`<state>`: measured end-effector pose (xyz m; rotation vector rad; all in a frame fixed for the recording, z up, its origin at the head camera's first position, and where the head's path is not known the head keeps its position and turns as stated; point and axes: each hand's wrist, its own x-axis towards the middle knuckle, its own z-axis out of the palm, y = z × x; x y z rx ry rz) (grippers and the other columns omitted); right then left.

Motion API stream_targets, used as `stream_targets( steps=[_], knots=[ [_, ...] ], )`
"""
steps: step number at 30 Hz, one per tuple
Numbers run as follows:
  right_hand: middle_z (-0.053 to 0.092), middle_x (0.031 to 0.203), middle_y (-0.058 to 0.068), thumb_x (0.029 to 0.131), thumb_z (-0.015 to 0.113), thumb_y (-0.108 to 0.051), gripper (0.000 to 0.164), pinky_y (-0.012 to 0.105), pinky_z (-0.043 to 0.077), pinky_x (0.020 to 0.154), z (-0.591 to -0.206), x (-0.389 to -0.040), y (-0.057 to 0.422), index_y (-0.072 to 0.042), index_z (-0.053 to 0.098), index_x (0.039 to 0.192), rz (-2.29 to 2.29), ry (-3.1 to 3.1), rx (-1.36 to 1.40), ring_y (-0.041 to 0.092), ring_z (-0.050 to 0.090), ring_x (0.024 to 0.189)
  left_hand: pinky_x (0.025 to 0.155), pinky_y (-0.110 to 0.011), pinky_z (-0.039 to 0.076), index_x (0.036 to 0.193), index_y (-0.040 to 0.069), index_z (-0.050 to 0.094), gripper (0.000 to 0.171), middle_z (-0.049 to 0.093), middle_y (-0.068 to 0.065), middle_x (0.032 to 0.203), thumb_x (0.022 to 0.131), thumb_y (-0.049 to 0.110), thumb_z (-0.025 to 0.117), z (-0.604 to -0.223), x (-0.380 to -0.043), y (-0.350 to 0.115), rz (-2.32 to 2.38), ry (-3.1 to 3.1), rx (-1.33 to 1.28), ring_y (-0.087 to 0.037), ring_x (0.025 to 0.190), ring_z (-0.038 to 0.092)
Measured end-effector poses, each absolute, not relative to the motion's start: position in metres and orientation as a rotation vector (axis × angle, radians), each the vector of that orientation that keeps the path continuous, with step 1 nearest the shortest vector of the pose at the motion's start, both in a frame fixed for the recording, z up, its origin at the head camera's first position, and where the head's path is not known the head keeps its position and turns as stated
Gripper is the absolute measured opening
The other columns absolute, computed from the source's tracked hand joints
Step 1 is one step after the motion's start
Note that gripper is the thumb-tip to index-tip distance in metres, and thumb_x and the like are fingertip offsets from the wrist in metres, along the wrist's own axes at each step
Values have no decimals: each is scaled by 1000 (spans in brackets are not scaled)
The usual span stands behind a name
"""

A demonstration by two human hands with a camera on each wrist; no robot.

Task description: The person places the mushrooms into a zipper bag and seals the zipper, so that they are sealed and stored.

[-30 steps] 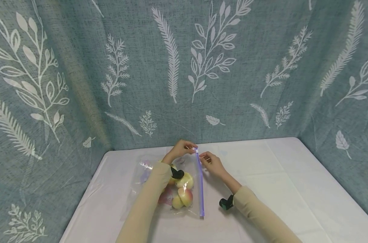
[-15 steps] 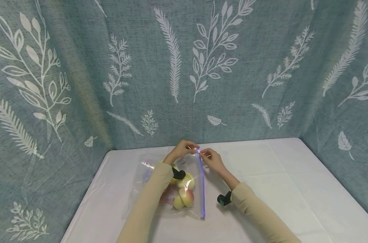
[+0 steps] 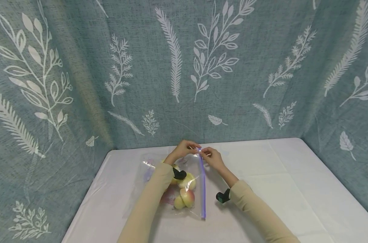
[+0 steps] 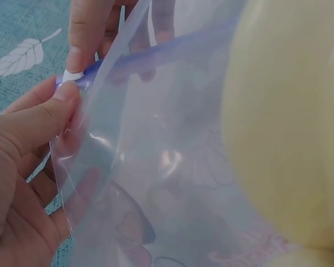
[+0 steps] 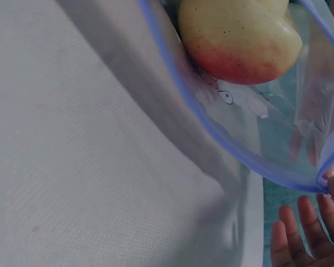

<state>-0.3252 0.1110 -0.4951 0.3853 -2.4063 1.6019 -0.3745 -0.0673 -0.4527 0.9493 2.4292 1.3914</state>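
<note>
A clear zip bag [image 3: 193,165] lies on the table, its purple zip edge [image 3: 203,192] running along its right side. Yellow-red fruits [image 3: 187,182] sit inside. At the bag's far corner my left hand [image 3: 185,148] pinches the zip's end between thumb and fingers. My right hand [image 3: 213,159] meets it there, pinching the white slider [image 4: 72,75] in the left wrist view. In the right wrist view the purple edges part around a speckled fruit [image 5: 239,41], leaving the bag's mouth gaping, and come together by my fingertips.
The table [image 3: 262,185] has a white cover. A blue-green curtain [image 3: 159,67] with white leaf prints hangs behind it and at both sides. Each wrist carries a black camera [image 3: 223,195]. The left forearm overlaps part of the bag in the head view.
My right hand has moved up and slightly left along the zip edge to the far corner, where it now pinches the slider. My left hand keeps its hold there.
</note>
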Motion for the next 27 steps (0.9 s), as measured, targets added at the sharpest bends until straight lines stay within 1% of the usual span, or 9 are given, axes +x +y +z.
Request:
stream_targets(
  steps=[2, 4, 7, 10, 13, 17, 19, 22, 27],
  knots=[
    [67, 86, 19, 88, 63, -20, 24, 29, 55, 64, -493, -324, 109, 4, 64, 94, 1588, -2427, 340, 27, 67, 72, 75, -34, 56, 109, -5, 65, 25, 67, -20, 94, 85, 3, 64, -453, -374, -67, 1402, 2412, 956, -22, 76, 65],
    [68, 87, 19, 88, 63, -17, 21, 26, 54, 63, -489, -323, 108, 3, 65, 93, 1582, -2454, 286, 26, 67, 72, 76, -38, 56, 109, -7, 64, 25, 66, -23, 94, 86, 2, 63, -452, -373, -68, 1410, 2391, 976, -30, 78, 65],
    [68, 88, 18, 88, 64, -17, 21, 23, 53, 62, -488, -323, 107, 3, 65, 93, 1588, -2474, 259, 23, 67, 71, 79, -45, 55, 111, -11, 61, 26, 64, -29, 95, 87, -1, 61, -447, -368, -67, 1430, 2346, 1001, -43, 83, 63],
    [68, 90, 18, 89, 62, -18, 22, 24, 53, 63, -488, -324, 109, 4, 65, 94, 1614, -2486, 269, 25, 67, 73, 80, -49, 54, 111, -15, 59, 26, 62, -33, 96, 87, -4, 59, -438, -360, -67, 1450, 2317, 1015, -47, 85, 61],
    [68, 92, 18, 89, 62, -18, 22, 24, 53, 63, -489, -325, 110, 4, 65, 93, 1641, -2494, 268, 26, 67, 75, 78, -47, 54, 109, -15, 59, 25, 63, -32, 96, 87, -5, 59, -434, -356, -66, 1466, 2321, 1020, -43, 83, 63],
    [67, 91, 17, 90, 62, -20, 23, 25, 53, 64, -491, -325, 112, 3, 64, 93, 1663, -2506, 271, 26, 67, 76, 73, -38, 56, 108, -11, 61, 23, 66, -24, 92, 87, -2, 60, -446, -366, -67, 1464, 2348, 1029, -30, 76, 66],
    [67, 92, 17, 90, 61, -20, 23, 26, 54, 66, -492, -325, 112, 3, 64, 94, 1671, -2511, 278, 26, 67, 76, 71, -34, 56, 108, -8, 63, 23, 67, -21, 91, 87, 0, 61, -454, -372, -67, 1465, 2351, 1011, -26, 75, 66],
    [67, 92, 17, 91, 61, -21, 24, 25, 53, 68, -492, -325, 111, 3, 64, 94, 1671, -2519, 269, 25, 66, 77, 72, -33, 56, 108, -6, 64, 24, 67, -21, 93, 87, 3, 62, -459, -376, -67, 1478, 2347, 960, -23, 74, 66],
    [67, 92, 16, 91, 61, -21, 24, 28, 54, 71, -491, -325, 110, 2, 64, 94, 1673, -2526, 245, 25, 66, 77, 75, -35, 56, 107, -6, 66, 22, 67, -21, 99, 87, 4, 62, -458, -375, -65, 1487, 2348, 890, -16, 76, 64]
  ],
)
